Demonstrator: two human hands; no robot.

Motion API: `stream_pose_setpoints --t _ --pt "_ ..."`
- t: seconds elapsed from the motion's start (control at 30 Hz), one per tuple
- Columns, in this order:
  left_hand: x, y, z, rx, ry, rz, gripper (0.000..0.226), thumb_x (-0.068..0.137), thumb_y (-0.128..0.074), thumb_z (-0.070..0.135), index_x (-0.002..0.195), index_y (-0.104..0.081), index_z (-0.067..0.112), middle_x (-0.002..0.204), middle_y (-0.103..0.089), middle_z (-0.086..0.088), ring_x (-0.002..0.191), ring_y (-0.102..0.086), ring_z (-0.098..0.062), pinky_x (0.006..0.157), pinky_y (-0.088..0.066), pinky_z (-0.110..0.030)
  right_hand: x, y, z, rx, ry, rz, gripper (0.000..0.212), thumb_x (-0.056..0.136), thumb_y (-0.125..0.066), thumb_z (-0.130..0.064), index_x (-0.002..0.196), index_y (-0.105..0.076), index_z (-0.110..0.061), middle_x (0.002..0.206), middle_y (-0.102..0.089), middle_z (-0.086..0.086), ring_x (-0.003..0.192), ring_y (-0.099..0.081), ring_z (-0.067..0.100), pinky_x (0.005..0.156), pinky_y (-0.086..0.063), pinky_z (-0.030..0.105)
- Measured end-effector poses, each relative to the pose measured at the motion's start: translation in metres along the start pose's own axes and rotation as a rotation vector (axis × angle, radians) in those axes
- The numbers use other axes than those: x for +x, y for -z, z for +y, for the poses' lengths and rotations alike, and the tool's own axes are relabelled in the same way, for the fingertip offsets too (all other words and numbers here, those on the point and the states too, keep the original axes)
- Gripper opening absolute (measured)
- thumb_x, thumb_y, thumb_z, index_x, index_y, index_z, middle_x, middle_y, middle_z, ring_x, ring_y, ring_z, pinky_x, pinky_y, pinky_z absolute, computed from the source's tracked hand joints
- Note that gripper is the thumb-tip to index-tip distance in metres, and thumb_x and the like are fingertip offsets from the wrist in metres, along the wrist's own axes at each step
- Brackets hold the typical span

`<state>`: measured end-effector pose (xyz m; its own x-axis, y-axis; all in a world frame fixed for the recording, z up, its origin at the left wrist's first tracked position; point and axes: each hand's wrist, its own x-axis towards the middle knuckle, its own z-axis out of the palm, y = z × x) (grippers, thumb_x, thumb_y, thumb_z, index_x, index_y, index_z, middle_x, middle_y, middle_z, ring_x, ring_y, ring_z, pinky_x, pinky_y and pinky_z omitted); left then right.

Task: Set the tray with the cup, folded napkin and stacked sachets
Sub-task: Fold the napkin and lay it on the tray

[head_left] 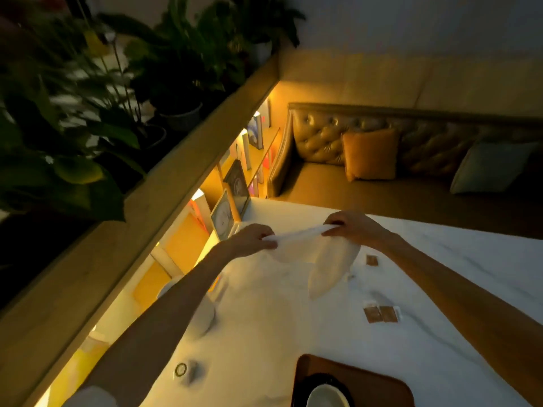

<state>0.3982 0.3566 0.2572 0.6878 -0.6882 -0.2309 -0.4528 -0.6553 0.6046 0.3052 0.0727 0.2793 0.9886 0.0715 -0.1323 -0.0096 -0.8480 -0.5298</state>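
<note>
While the napkin (308, 251) hangs unfolded over the counter (264, 333), pinched by left hand (255, 239) and right hand (349, 227), only the cup (326, 396) occupies the tray (323, 374). Sachets (380, 314) lie scattered on the counter. Judged: 1 of 3 items set.

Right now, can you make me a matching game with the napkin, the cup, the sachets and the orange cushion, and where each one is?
1 napkin
2 cup
3 sachets
4 orange cushion

A on the sofa
B on the tray
C stretched out in mid-air
D lying on the table

Pairs: 1-C, 2-B, 3-D, 4-A.
</note>
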Motion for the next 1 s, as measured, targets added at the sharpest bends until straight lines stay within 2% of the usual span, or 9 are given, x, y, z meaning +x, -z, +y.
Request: stream_pose_setpoints --t 0.17,0.3,0.4,0.5,0.63,0.73,0.83,0.9,1.0 --pt "0.002 0.071 0.085 -0.437 -0.153 0.260 0.010 0.091 -0.067 0.016 0.099 -0.062 0.015 0.094 -0.060 -0.005 0.092 -0.061 -0.023 0.074 -0.054 -0.031 -0.030 0.066 -0.021 0.012 -0.031 0.183 0.018 0.087 -0.062 -0.042 0.095 -0.064 -0.026 0.082 -0.057 -0.012 0.083 -0.061 0.015 0.064 -0.046 0.022" --pt "0.003 0.099 0.171 -0.318 -0.420 0.252 0.014 0.092 -0.063 0.018 0.102 -0.056 0.025 0.103 -0.055 -0.002 0.095 -0.058 -0.021 0.072 -0.052 -0.030 -0.052 0.107 -0.060 0.199 0.094 0.173 0.048 0.083 -0.066 -0.048 0.125 -0.055 -0.028 0.114 -0.060 -0.008 0.104 -0.061 0.013 0.082 -0.056 0.032" --pt "0.000 0.104 0.228 -0.237 -0.561 0.280 0.014 0.091 -0.062 0.020 0.102 -0.054 0.025 0.093 -0.055 0.006 0.084 -0.056 -0.013 0.066 -0.048 -0.022 -0.061 0.130 -0.097 0.313 0.243 0.254 0.040 0.089 -0.063 -0.035 0.125 -0.058 -0.019 0.116 -0.064 0.005 0.105 -0.064 0.018 0.087 -0.057 0.038" --pt "-0.008 0.106 0.256 -0.514 -0.517 0.369 0.013 0.094 -0.061 0.030 0.106 -0.055 0.027 0.091 -0.060 0.002 0.083 -0.062 -0.012 0.060 -0.051 -0.017 -0.073 0.149 -0.120 0.381 0.223 0.378 0.036 0.091 -0.061 -0.032 0.121 -0.061 -0.013 0.111 -0.067 0.008 0.100 -0.067 0.020 0.086 -0.057 0.040" --pt "-0.017 0.097 0.254 -0.605 -0.406 0.345 0.044 0.090 -0.060 0.051 0.124 -0.048 0.025 0.116 -0.062 -0.007 0.102 -0.066 -0.025 0.077 -0.057 -0.034 -0.090 0.163 -0.126 0.279 0.200 0.439 0.031 0.094 -0.054 -0.036 0.103 -0.068 -0.010 0.091 -0.070 0.005 0.079 -0.070 0.016 0.072 -0.058 0.030" --pt "-0.021 0.083 0.234 -0.445 -0.288 0.077 0.063 0.081 -0.071 0.050 0.134 -0.048 0.024 0.122 -0.063 -0.003 0.108 -0.065 -0.023 0.089 -0.056 -0.039 -0.098 0.172 -0.121 0.341 0.181 0.557 0.031 0.094 -0.053 -0.040 0.096 -0.068 -0.012 0.087 -0.068 0.007 0.076 -0.068 0.017 0.068 -0.056 0.029" --pt "-0.020 0.074 0.203 -0.276 -0.223 -0.189 0.047 0.085 -0.072 0.039 0.126 -0.057 0.022 0.116 -0.065 0.001 0.105 -0.064 -0.019 0.087 -0.056 -0.031 -0.106 0.185 -0.108 0.434 0.127 0.676 0.043 0.092 -0.053 -0.048 0.096 -0.064 -0.007 0.091 -0.063 0.020 0.077 -0.063 0.032 0.071 -0.052 0.038" --pt "-0.022 0.077 0.185 -0.284 -0.244 -0.174 0.039 0.086 -0.071 0.039 0.116 -0.064 0.016 0.107 -0.066 -0.002 0.094 -0.064 -0.019 0.075 -0.055 -0.024 -0.113 0.195 -0.097 0.478 0.106 0.723 0.041 0.091 -0.053 -0.051 0.095 -0.064 -0.012 0.093 -0.064 0.018 0.078 -0.064 0.030 0.073 -0.055 0.041" --pt "-0.022 0.093 0.172 -0.632 -0.271 -0.043 0.062 0.070 -0.079 0.053 0.113 -0.065 0.010 0.114 -0.066 -0.013 0.103 -0.069 -0.030 0.077 -0.058 -0.028 -0.125 0.206 -0.078 0.475 0.085 0.789 0.041 0.089 -0.052 -0.057 0.095 -0.066 -0.018 0.090 -0.066 0.007 0.075 -0.066 0.018 0.068 -0.057 0.032"
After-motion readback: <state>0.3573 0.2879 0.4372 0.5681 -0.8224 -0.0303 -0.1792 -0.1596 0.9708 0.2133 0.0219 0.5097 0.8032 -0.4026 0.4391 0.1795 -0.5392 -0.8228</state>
